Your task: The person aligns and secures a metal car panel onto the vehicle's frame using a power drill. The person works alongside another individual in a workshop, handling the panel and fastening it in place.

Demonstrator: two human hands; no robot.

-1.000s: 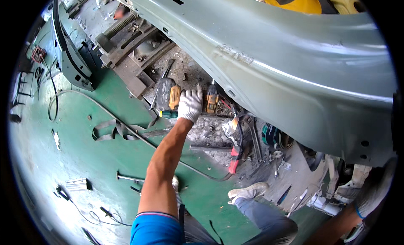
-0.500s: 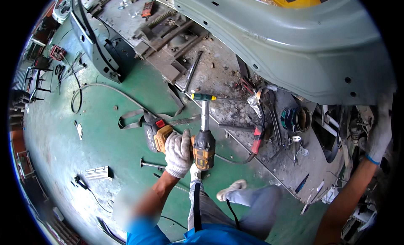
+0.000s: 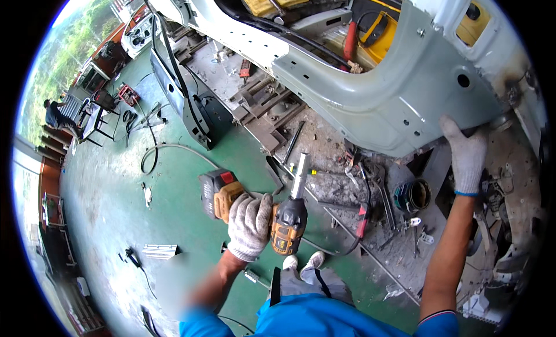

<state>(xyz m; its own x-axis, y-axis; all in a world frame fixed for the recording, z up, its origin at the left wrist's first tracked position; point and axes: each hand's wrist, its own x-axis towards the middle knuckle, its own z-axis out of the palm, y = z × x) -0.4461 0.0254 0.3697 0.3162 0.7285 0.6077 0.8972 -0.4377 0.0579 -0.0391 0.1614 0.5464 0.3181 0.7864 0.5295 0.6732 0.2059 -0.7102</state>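
My left hand [image 3: 250, 226], in a whitish knit glove, is wrapped around the grip of a yellow-and-black cordless impact wrench [image 3: 288, 226]. A long silver socket [image 3: 300, 176] on its nose points away from me and upward. At the right, my gloved right hand [image 3: 467, 157] is at the lower edge of a grey-green car body panel [image 3: 370, 114]. One finger lies on the panel's face; the others appear to curl around the edge, partly hidden.
Below the panel, a cluttered grey platform holds an open round can [image 3: 412, 195], a red-ended cable [image 3: 362, 221] and metal bars. A loose dark-edged body part [image 3: 180, 102] stands on the green floor [image 3: 116, 209]. At far left, a person [image 3: 59, 118] sits by a small table.
My view has swung up and right, showing more of the car body and the far person. Both hands keep their holds; the wrench's socket now leans more to the right.
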